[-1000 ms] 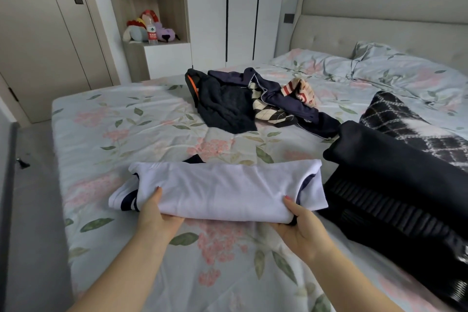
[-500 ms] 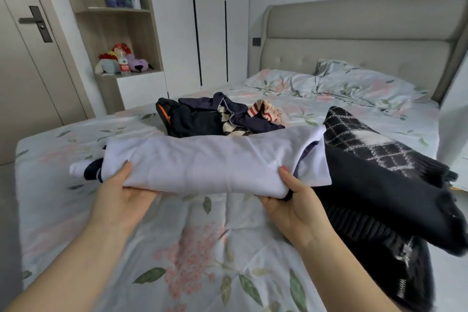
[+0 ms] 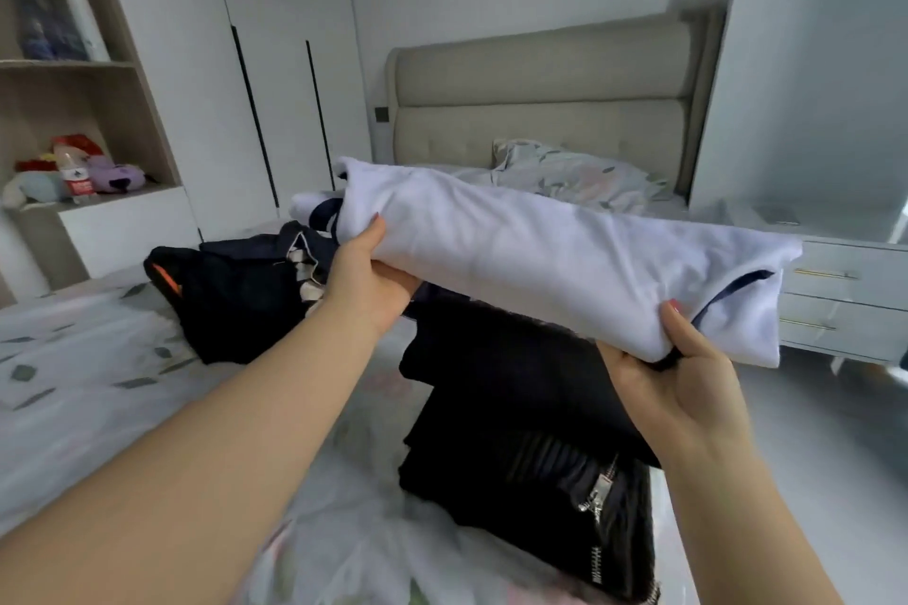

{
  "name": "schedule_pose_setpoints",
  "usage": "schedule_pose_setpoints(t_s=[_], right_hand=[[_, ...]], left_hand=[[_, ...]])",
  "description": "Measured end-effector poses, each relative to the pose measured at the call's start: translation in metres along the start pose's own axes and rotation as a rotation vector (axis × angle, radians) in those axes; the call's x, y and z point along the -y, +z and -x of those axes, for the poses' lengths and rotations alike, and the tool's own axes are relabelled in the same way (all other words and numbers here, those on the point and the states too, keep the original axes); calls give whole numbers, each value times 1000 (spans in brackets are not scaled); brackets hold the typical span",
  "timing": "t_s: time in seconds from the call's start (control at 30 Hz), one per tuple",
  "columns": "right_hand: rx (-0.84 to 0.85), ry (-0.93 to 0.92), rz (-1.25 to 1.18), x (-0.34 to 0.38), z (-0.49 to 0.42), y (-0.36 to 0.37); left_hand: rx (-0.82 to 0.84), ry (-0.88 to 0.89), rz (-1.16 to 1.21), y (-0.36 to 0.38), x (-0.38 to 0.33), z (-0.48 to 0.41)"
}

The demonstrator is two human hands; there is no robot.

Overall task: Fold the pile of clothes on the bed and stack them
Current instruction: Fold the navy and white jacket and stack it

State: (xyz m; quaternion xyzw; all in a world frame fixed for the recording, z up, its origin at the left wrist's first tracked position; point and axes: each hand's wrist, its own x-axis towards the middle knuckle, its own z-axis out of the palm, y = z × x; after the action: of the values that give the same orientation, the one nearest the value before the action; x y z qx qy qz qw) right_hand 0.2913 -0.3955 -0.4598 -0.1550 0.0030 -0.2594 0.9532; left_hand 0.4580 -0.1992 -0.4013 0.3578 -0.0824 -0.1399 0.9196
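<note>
A folded white shirt with dark navy trim (image 3: 550, 255) hangs in the air above the bed. My left hand (image 3: 366, 280) grips its left end, thumb on top and fingers underneath. My right hand (image 3: 683, 378) grips its right end the same way. Directly below the shirt lies a stack of folded black garments (image 3: 521, 432), the lower one with a silver zipper. A heap of unfolded dark clothes (image 3: 236, 295) with an orange patch lies further back on the left of the bed.
The bed has a floral sheet (image 3: 78, 359) and a pillow (image 3: 570, 172) at the padded headboard. A white nightstand with drawers (image 3: 845, 295) stands on the right. Open shelves with plush toys (image 3: 73, 172) and wardrobe doors line the left wall.
Both hands lifted the folded white shirt off the sheet and carried it up and to the right, over the black stack. The camera swung right too.
</note>
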Motion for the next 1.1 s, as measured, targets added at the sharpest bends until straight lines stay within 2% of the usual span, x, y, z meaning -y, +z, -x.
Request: schedule_pose_setpoints(t_s=[0.1,0.23,0.33,0.53,0.63,0.7,0.8,0.93,1.0,1.1], right_hand=[[-174,1,80,22,-6,-38],[-397,153,179,26,-6,-82],[-416,192,218,23,-7,-93],[-381,159,327,28,0,-101],[-394,189,553,35,11,-97],[-423,233,784,36,19,-92],[-422,327,1075,31,33,-82],[-332,477,1189,8,53,-63],[-250,470,1255,-13,60,-54],[-100,329,1458,-49,62,-47]], left_hand=[[-30,-139,-23,-4,59,-20],[-268,-223,-169,-36,120,-26],[-364,-218,-174,-58,135,-21],[-351,-286,-219,-60,112,-20],[-283,-333,-298,-70,96,-7],[-287,-344,-478,-83,87,7],[-348,-237,-771,-103,70,32],[-307,-85,-944,-133,33,72],[-346,-7,-1014,-156,13,97],[-397,135,-1236,-196,-15,136]])
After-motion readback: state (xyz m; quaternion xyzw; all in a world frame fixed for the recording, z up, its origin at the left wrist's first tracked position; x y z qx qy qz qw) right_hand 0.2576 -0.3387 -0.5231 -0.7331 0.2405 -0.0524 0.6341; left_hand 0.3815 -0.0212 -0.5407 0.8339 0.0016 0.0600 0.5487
